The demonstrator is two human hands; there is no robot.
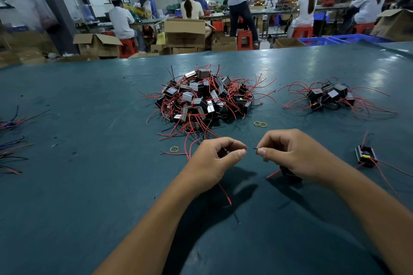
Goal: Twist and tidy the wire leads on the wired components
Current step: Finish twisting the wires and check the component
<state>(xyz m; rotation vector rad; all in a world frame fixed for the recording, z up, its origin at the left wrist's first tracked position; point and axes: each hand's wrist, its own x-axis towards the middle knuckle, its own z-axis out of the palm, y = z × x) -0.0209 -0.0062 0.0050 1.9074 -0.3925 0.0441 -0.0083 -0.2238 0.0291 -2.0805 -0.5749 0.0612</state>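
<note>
While both hands work just above the desk (89, 107), head view shows us the left hand (214, 161) pinching a thin dark lead (250, 148) betw. thumb & forefinger, right hand (288, 154) pinching its other side, tips nearly touching. The component (288, 173) itself sits under the right palm, red lead (273, 173) poking out. We'd keep the pinch close to the bare end, roll one way only, w/ light tension so strands don't splay. Big pile (201, 98) waits beyond, smaller batch (328, 96) to the right, rubber bands (260, 124) near.
</note>
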